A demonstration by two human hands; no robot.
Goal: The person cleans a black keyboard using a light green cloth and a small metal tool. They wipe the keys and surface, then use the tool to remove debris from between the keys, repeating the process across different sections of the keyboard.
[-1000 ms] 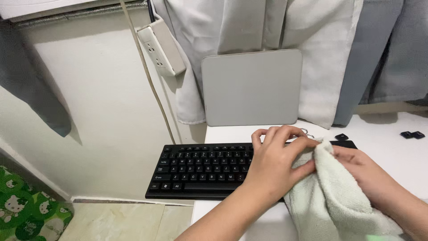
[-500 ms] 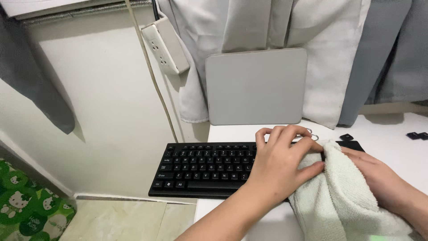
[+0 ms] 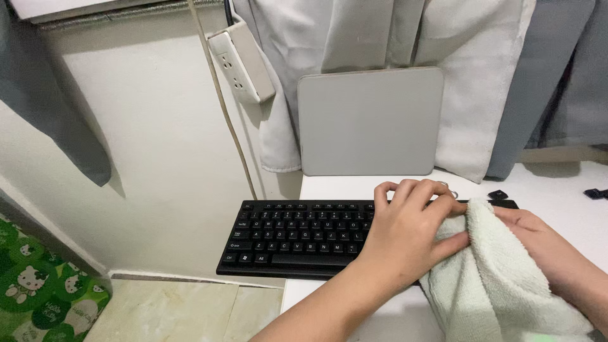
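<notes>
left hand (image 3: pixel 405 231) spread flat on the black keyboard (image 3: pixel 297 237), thumb pinching an edge of the pale green towel (image 3: pixel 491 278), right hand (image 3: pixel 538 244) closed around the towel's far side — cloth bunched between both hands, over the keyboard's right end

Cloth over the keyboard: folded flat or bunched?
Bunched. The pale green cloth rises in loose folds, pinched between the left hand and right hand over the black keyboard.

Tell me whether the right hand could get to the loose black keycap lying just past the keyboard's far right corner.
Probably yes. The loose keycap lies bare on the white table, close beyond the right hand, with nothing between them. But that hand is wrapped in the pale green cloth, so it would need freeing first.
</notes>
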